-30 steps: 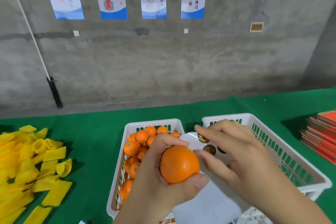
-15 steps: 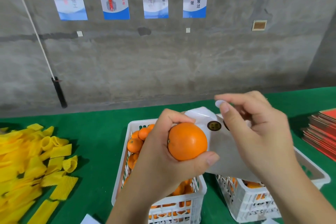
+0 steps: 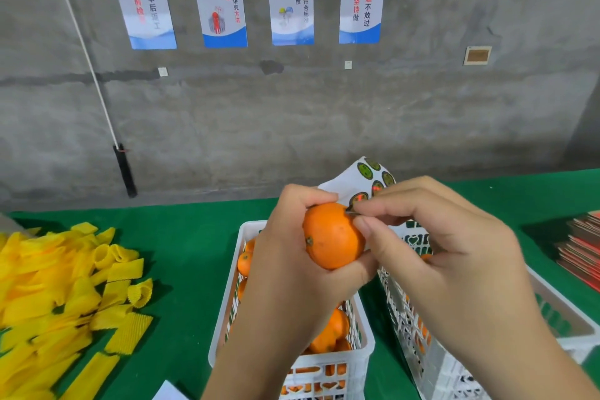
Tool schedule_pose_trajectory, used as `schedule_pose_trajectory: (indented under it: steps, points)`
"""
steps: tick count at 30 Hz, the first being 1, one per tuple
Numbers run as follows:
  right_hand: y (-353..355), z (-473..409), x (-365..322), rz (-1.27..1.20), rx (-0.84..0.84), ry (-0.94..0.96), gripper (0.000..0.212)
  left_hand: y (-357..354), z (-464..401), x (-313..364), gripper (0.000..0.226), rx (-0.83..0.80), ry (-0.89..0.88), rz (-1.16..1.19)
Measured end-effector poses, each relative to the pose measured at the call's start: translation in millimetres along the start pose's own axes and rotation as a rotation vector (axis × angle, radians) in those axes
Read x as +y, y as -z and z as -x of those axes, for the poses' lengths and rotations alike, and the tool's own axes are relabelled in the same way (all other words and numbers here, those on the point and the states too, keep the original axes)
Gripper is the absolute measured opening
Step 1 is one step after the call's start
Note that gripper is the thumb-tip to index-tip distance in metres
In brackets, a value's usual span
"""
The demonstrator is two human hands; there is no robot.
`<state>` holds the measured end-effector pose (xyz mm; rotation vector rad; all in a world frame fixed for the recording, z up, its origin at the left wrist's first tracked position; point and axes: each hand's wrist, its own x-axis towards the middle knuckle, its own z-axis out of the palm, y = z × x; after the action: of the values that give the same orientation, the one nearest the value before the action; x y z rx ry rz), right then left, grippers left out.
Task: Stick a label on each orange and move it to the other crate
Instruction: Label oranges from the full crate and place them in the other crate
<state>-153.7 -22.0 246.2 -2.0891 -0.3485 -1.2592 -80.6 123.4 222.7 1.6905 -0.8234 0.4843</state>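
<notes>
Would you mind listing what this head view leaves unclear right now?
- Label: pinched edge-on by the right hand at the orange; whether it is stuck yet cannot be told.
- Left crate: contents mostly behind the left hand.
- Right crate: inside covered by the right hand.
- Label sheet: print too small.

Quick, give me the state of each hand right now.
Left hand: closed around the orange, with the label sheet behind it.
Right hand: pinching a label at the orange's top.
</notes>
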Motion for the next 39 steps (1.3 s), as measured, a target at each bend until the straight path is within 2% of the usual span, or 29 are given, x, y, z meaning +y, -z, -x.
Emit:
schedule_pose_trajectory:
  steps: [6,11,14,17,19,21,24,26,29,30,31,32,33,34,35,36,37,39]
  points:
    - [5.3,1.1,-3.2,-0.160,-0.053,-0.091,0.021,0.6,1.6,1.9,0.064,0.021,-0.039,-0.036]
    - [7.1,12.8,-4.9,-0.117,-0.245,-0.125,0.050,1.4,1.0,0.8,0.069,0.103,-0.040,0.038]
    - [-2.7,23.6,-1.5,-0.073,-0.357,-0.165,0.070,0.6,3.0,-4.1,0.068,0.096,-0.064,-0.022]
    - [-15.2,29.4,1.1,-0.094,-0.360,-0.218,0.084,-3.4,4.2,-6.1,0.065,0.120,-0.067,-0.065]
    - [-23.0,30.9,3.3,-0.217,-0.352,-0.238,0.083,-5.0,2.9,-8.1,0.058,0.143,-0.075,-0.045]
    - [-28.3,29.8,3.2,-0.410,-0.294,-0.284,0.070,-5.9,1.0,-10.5,0.048,0.149,-0.102,-0.036]
    - [-31.0,24.8,4.8,-0.469,-0.108,-0.287,0.048,-6.1,-4.6,-14.0,0.069,0.082,-0.148,-0.034]
    - [-30.9,19.5,5.6,-0.463,-0.039,-0.273,0.043,-4.5,-4.4,-17.4,0.080,0.005,-0.132,0.028]
    - [-31.6,16.9,9.4,-0.476,0.018,-0.258,0.041,-2.9,-7.3,-10.9,0.085,-0.112,-0.170,0.071]
    - [-32.8,16.7,10.9,-0.491,0.003,-0.251,0.044,-8.9,-11.4,-9.6,0.078,-0.136,-0.123,0.070]
    - [-34.1,17.2,12.7,-0.512,-0.026,-0.251,0.051,-4.5,-10.0,-5.6,0.059,-0.166,-0.086,0.039]
    - [-35.4,18.0,15.6,-0.526,-0.056,-0.260,0.060,-6.1,-14.7,-9.3,0.032,-0.037,0.033,0.019]
    - [-36.9,19.2,19.2,-0.523,-0.071,-0.274,0.067,-7.1,-16.9,-11.8,0.019,0.068,0.189,0.102]
    - [-37.9,20.1,22.8,-0.509,-0.072,-0.291,0.069,-16.0,-12.2,-16.1,0.035,-0.044,0.086,0.104]
    - [-38.4,21.3,27.1,-0.491,-0.068,-0.307,0.067,-18.4,-4.6,-18.8,0.064,-0.162,-0.034,0.094]
    - [-38.0,23.2,32.0,-0.468,-0.067,-0.316,0.064,-26.3,-0.4,-28.0,0.084,-0.164,-0.050,0.028]
    - [-37.0,25.2,37.3,-0.433,-0.066,-0.312,0.061,-27.0,7.2,-36.2,0.094,-0.174,-0.094,-0.030]
    - [-33.5,29.6,50.2,-0.339,-0.054,-0.290,0.055,-26.0,15.6,-47.5,0.102,-0.152,-0.067,-0.033]
